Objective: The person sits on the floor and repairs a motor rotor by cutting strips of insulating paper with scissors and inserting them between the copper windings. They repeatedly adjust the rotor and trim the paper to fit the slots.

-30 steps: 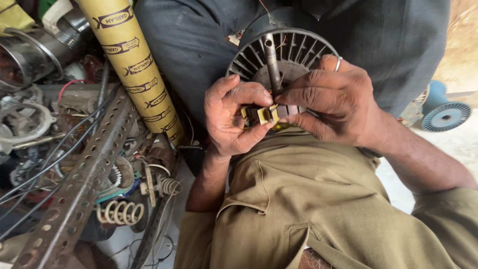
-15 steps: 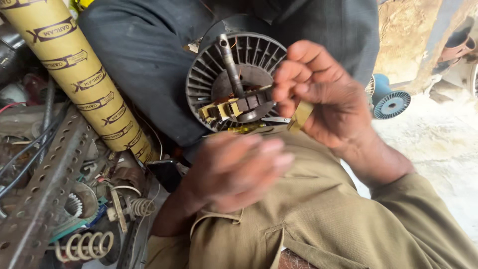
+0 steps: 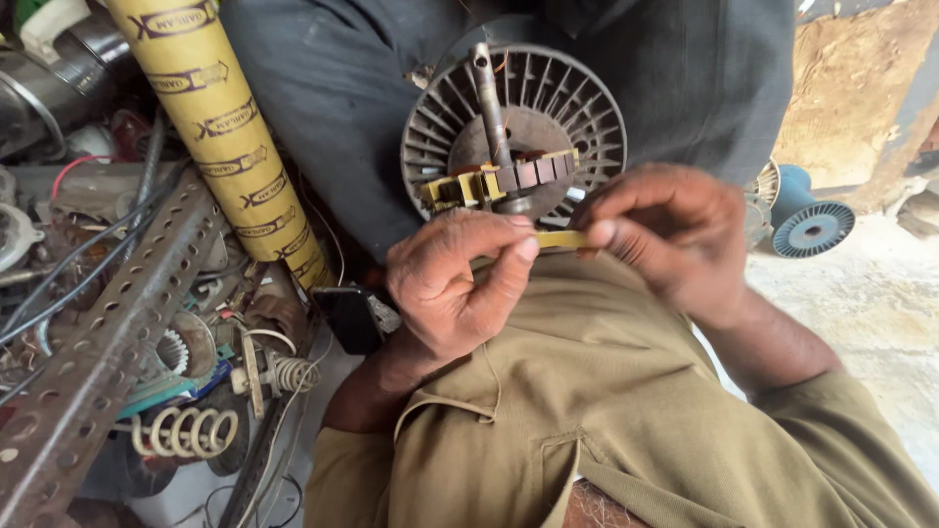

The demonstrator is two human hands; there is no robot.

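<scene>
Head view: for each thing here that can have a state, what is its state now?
Yellow strip: pinched between both hands.
Left hand: closed on the strip's end.
Right hand: pinching the strip's other end.
Motor rotor: shaft up, resting against dark cloth.
Blue spool: lying on its side.

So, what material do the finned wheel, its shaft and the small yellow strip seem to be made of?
Finned wheel: probably cast metal, dull grey and matte. Shaft: steel by the look, with a worn sheen. Yellow strip, pinched between left hand and right hand: thin, flat, perhaps paper or plastic.
</scene>
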